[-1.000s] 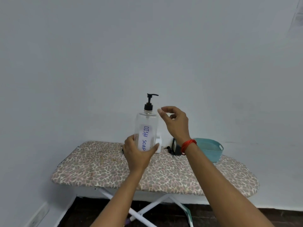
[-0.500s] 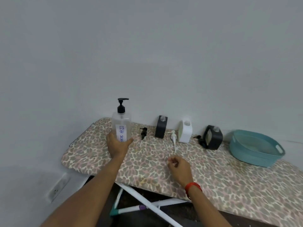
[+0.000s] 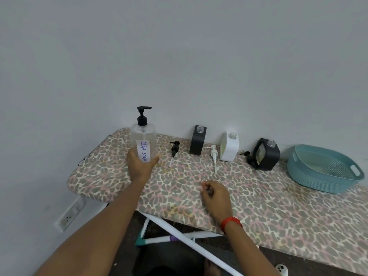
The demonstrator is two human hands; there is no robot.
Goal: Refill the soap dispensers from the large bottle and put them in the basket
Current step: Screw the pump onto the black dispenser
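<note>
My left hand grips the base of the large clear bottle labelled DISH SOAP, which stands upright at the board's left end with its black pump on. My right hand rests on the board with fingers curled, holding nothing that I can see. Three dispensers stand uncapped along the wall: a black one, a white one and a second black one. A black pump, a white pump and another black pump lie beside them. The teal basket sits at the right.
Everything rests on a leopard-print ironing board against a white wall. The board's white legs cross beneath its front edge. A wall socket is low on the left.
The large bottle went from held up in the air to standing on the board at the left. My right hand dropped from the pump to the board. The view tilted down.
</note>
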